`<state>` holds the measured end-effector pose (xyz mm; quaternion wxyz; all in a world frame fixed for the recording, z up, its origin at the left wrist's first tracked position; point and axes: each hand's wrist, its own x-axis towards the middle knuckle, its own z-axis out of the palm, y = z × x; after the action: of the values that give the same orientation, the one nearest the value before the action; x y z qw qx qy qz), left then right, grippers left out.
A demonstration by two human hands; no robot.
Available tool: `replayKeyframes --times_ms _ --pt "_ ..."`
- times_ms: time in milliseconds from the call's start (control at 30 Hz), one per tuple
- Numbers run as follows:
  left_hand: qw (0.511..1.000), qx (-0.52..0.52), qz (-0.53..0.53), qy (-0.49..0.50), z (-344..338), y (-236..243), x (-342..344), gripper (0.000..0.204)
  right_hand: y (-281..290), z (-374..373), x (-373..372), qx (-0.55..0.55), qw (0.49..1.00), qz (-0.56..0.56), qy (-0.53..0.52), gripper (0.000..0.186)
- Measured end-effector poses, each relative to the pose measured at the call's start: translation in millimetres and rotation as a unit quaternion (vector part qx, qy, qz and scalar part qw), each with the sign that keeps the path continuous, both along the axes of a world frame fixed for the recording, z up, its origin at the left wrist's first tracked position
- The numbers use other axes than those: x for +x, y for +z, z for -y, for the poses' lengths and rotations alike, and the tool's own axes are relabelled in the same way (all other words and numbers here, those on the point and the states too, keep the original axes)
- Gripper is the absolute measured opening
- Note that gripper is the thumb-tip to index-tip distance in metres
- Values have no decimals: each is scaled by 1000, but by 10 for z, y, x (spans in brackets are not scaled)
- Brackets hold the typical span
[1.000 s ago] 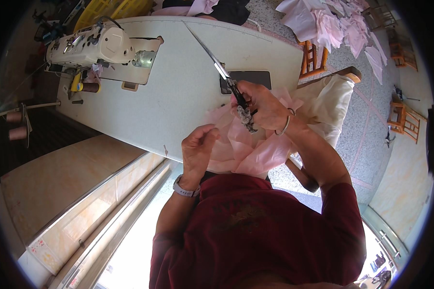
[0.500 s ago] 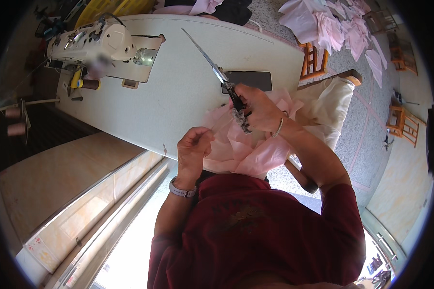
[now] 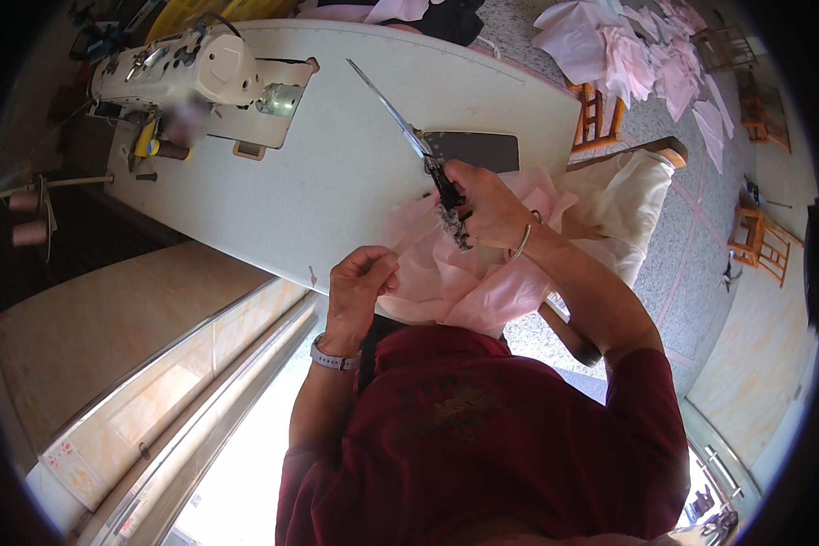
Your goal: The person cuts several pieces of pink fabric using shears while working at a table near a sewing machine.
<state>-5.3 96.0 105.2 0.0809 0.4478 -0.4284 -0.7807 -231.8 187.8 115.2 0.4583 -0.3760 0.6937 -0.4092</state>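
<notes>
Item: sheer pink fabric (image 3: 491, 296), loosely folded in overlapping layers, at the near edge of the table and against the wearer's front. It lies to the right of the left hand and directly below the right hand in view.

Item: long-bladed scissors (image 3: 418, 143), dark handles, grey wrapping at the handle end. Long axis runs from the fabric toward the far left; blades look closed, tips pointing away from the fabric, seen against the tabletop.

Right hand (image 3: 491, 207): fingers wrapped round the scissor handles; metal bracelet (image 3: 520, 242) at the wrist. Nearer of the two hands to the scissors.

Left hand (image 3: 357, 287): fingers curled, thumb and forefinger drawn together just beside the fabric's left edge; whether they pinch the edge cannot be told. Watch (image 3: 336, 358) with pale strap.

Surroundings: pale table (image 3: 309, 173); flat dark rectangular device (image 3: 484, 151) just beyond the right hand; industrial sewing machine (image 3: 205, 73) at far left, brown thread spool (image 3: 172, 150) near it; cream cloth (image 3: 623, 196) right of the fabric; wooden stool (image 3: 596, 118) and heap of pale pink pieces (image 3: 642, 59), far right.
</notes>
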Motion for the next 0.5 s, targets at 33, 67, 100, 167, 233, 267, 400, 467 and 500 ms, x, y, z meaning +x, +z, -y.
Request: replayKeyframes --times_ms 33,67,100,167,233,267,400,467,500 --pt "1000 0 0 1 6 -12 9 9 -6 3 3 1 1000 -3 1 32" --pt "1000 3 -2 2 14 -25 14 10 -19 4 8 1 1000 -2 1 32" --pt "1000 6 -4 3 22 -45 18 10 -41 1 16 -1 1000 -18 -1 31" --pt "1000 18 9 10 62 -163 31 11 -78 -1 31 -4 999 -35 -1 30" --pt "999 30 23 19 94 -255 26 12 -82 11 47 -37 991 -130 10 24" --pt "997 48 18 48 106 -283 20 11 -46 22 52 -38 991 -130 13 24" --pt "987 97 -24 126 190 -435 71 11 -15 -24 101 7 995 20 93 13" --pt "981 111 -53 147 261 -519 155 11 33 -14 158 2 989 65 130 9" --pt "975 125 -83 165 301 -556 201 10 95 -12 184 43 980 114 159 10"
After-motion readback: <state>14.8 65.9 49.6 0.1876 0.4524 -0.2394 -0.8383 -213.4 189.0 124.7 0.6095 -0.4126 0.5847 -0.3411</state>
